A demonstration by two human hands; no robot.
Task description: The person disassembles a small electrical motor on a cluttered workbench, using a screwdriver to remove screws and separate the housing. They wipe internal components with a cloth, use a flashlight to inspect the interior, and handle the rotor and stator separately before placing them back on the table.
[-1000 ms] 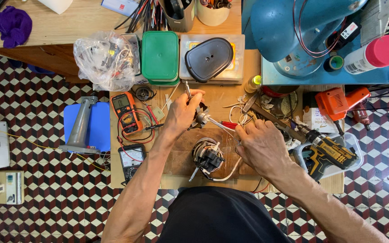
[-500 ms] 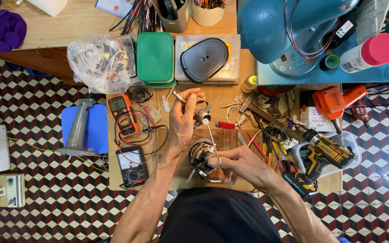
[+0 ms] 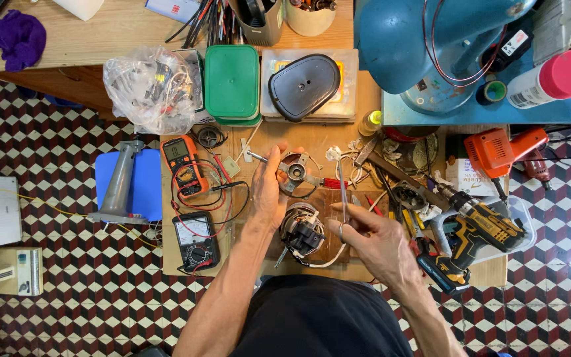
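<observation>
Gripping a small round motor part (image 3: 295,168) near the middle of the workbench (image 3: 338,135), the left hand (image 3: 269,192) is curling loosely around it, while the right hand (image 3: 371,238) is pinching thin tweezers (image 3: 342,192) upright, fingers mostly closed.

A single head-worn camera looks straight down from above the person's lap; the cluttered wooden surface (image 3: 338,142) fills the middle at arm's length; patterned floor (image 3: 47,317) frames both sides.

Orange multimeter's grey screen (image 3: 176,149) sits left of green box (image 3: 231,81).
</observation>
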